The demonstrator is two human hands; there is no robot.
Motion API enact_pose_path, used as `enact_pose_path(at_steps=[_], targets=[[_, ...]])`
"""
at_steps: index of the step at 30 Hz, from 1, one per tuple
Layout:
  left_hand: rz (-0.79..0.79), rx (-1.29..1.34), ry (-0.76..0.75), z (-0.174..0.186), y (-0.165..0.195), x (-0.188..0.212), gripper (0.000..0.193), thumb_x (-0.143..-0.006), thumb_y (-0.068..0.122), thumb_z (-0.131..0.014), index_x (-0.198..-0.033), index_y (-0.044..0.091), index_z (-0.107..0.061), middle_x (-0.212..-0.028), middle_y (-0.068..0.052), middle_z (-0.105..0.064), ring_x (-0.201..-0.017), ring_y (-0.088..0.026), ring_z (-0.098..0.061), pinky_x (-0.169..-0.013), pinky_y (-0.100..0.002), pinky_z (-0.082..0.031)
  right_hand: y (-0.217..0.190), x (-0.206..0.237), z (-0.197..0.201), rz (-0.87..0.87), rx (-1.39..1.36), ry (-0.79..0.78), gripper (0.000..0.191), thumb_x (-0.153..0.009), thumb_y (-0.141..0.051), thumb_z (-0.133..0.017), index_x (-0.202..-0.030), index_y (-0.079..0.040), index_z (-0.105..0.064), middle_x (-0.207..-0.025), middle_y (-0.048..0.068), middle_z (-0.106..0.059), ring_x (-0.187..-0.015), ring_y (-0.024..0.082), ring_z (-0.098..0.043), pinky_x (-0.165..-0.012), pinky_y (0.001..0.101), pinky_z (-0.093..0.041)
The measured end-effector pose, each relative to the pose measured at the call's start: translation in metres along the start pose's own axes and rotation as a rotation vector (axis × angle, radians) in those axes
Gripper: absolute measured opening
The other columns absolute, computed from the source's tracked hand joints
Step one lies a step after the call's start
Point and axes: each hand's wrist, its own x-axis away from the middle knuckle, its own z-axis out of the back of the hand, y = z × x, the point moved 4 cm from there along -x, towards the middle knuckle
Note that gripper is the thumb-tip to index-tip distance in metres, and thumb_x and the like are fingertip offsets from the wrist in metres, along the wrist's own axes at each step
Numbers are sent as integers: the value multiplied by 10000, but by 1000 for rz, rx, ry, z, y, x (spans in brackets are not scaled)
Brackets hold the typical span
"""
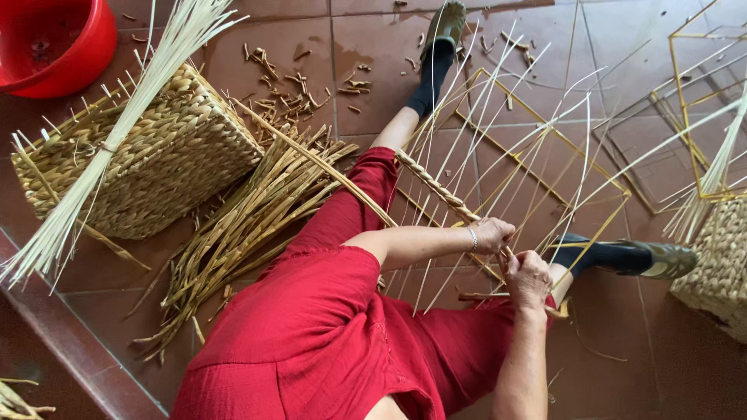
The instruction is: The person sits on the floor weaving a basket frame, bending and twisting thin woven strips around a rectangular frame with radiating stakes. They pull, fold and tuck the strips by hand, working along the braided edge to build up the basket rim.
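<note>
The left hand [492,232] is closed around a braided straw rope [436,187], which runs up and left from the grip across a yellow metal frame [537,117] lying on the tiled floor [264,47]. The right hand [527,278] is clenched on the same rope just below the left, the 2 hands touching. Thin pale reeds [498,101] fan out over the frame. A pile of dried straw [249,210] lies beside the left leg, next to a woven basket [163,155]. A red bucket [54,43] stands at the upper left.
</note>
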Motion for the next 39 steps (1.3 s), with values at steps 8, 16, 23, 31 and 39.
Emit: enact_pose_path(at_steps=[8,16,23,31,39], targets=[[21,81,-28,-8,-8,-2,247,-810,302,-811,-876,133,-643,-808,-112,-726,-819,-319,-728,-731,-445,-550,-2,-10,16,-630,-281,-309,351,-927,-422,-755,-948,-76,-699,-835,175,-734,-769,347,-740,-673,483,-604],[252,212,-181,-9,-12,-8,182,-890,246,-675,-977,103,-603,-861,-147,-754,-789,-312,-821,-703,-442,-668,8,-3,-20,-74,139,78,350,-921,-409,-796,-829,-79,-720,-850,130,-738,-817,320,-711,-741,450,-561],[208,-168,-25,-13,-2,-29,432,-812,187,-787,-1136,48,-537,-972,-207,-753,-962,-367,-752,-813,-457,-597,18,28,-5,-402,-505,-91,287,-978,-354,-675,-1107,-98,-695,-871,87,-731,-815,284,-736,-748,434,-583],[-187,-367,30,-17,21,-10,333,-818,222,-745,-1095,119,-592,-1191,-196,-557,-886,-349,-744,-707,-448,-618,-29,60,32,219,254,166,205,-878,-243,-738,-1072,-186,-701,-1051,86,-634,-982,342,-630,-848,463,-535],[-429,-476,-72,-22,27,-15,98,-807,166,-728,-866,90,-710,-1192,-152,-573,-872,-307,-746,-766,-443,-608,22,52,32,17,-7,-171,213,-948,-304,-707,-1141,-217,-736,-1018,96,-709,-949,339,-655,-823,517,-542]])
